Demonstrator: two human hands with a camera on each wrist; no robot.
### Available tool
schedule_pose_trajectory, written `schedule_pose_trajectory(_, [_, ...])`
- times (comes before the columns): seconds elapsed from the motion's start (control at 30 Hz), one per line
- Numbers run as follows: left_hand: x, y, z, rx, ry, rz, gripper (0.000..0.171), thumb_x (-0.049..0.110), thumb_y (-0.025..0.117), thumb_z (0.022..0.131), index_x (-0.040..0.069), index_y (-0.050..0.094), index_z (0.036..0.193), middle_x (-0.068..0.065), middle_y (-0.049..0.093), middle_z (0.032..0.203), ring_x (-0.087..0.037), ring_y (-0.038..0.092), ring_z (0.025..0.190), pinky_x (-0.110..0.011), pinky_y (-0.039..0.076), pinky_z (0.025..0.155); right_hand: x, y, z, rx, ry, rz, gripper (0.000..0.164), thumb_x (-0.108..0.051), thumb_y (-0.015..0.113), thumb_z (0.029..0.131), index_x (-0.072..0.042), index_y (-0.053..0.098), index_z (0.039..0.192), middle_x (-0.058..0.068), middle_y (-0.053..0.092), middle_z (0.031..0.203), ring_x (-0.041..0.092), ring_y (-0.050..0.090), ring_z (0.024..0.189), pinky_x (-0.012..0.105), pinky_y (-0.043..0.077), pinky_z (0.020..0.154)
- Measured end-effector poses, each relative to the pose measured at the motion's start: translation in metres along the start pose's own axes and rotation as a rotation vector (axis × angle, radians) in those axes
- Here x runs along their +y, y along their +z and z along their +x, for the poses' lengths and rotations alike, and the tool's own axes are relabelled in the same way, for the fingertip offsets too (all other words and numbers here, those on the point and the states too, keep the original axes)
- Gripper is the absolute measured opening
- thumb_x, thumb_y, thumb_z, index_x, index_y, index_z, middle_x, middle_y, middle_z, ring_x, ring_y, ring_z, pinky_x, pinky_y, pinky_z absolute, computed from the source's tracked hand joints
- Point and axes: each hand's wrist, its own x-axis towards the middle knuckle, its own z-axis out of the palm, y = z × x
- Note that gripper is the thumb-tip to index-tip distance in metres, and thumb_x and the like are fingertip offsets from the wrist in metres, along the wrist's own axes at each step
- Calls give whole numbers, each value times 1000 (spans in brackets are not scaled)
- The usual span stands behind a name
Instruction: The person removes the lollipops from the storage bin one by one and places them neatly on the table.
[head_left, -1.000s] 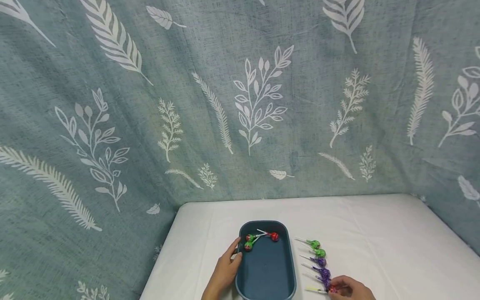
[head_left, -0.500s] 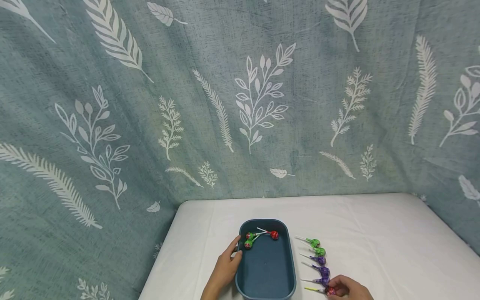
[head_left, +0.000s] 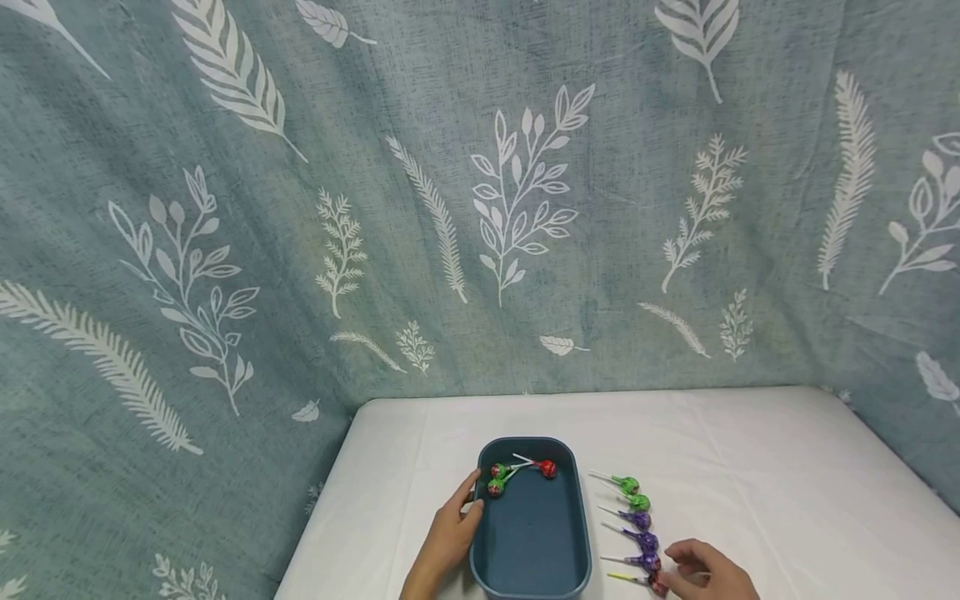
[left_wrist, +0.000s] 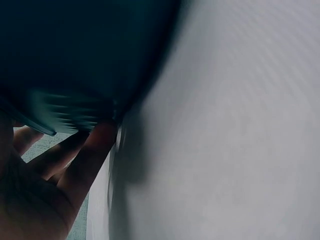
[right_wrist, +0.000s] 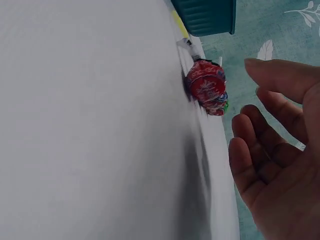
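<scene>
My left hand (head_left: 452, 527) rests against the left side of a dark blue plastic bin (head_left: 534, 542). In the left wrist view its fairly straight fingers touch the ribbed outer wall. Just right of the lowest lollipop in the row, my right hand (head_left: 708, 571) holds nothing, its fingers loosely bent. That red-wrapped lollipop (right_wrist: 207, 82) has a yellow stick and lies apart from the fingertips. Above it in the row lie several purple lollipops (head_left: 647, 542), then a green lollipop (head_left: 639, 502) and another green lollipop (head_left: 628, 484) at the far end. Their sticks point left, toward the bin.
Inside the bin's far end are a red lollipop (head_left: 548, 469) and two green-and-red lollipops, one green-and-red lollipop (head_left: 496, 487) nearer me. A white cloth (head_left: 787, 483) covers the table. Behind it hangs a blue-green leaf-patterned curtain (head_left: 420, 275).
My right hand has let go of the red lollipop with the yellow stick and drawn slightly right. That lollipop now lies at the row's near end. My left hand stays on the bin.
</scene>
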Motion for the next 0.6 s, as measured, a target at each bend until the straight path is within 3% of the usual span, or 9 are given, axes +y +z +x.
schedule_pose_trajectory(0.23, [-1, 0, -1, 19, 13, 3, 50, 19, 52, 104, 14, 46, 154, -29, 59, 134, -37, 70, 102, -54, 54, 89, -23, -1, 2, 115, -66, 37, 43, -31, 83, 83, 0, 70, 109, 3, 71, 98, 20, 67, 88, 36, 57, 75])
schedule_pose_trajectory(0.47, [-1, 2, -1, 21, -7, 8, 51, 21, 51, 105, 17, 45, 154, -27, 58, 136, -37, 70, 104, -55, 53, 90, -52, 5, 10, 150, -145, 88, 36, -18, 78, 89, 2, 68, 117, 12, 72, 108, 28, 69, 99, 34, 57, 80])
schedule_pose_trajectory(0.6, [-2, 1, 0, 16, 0, -3, 51, 21, 52, 104, 15, 45, 154, -27, 59, 135, -36, 70, 102, -54, 54, 90, -69, 12, 16, 183, -203, 119, 35, -18, 79, 89, 2, 69, 116, 14, 71, 111, 30, 69, 103, 33, 58, 82])
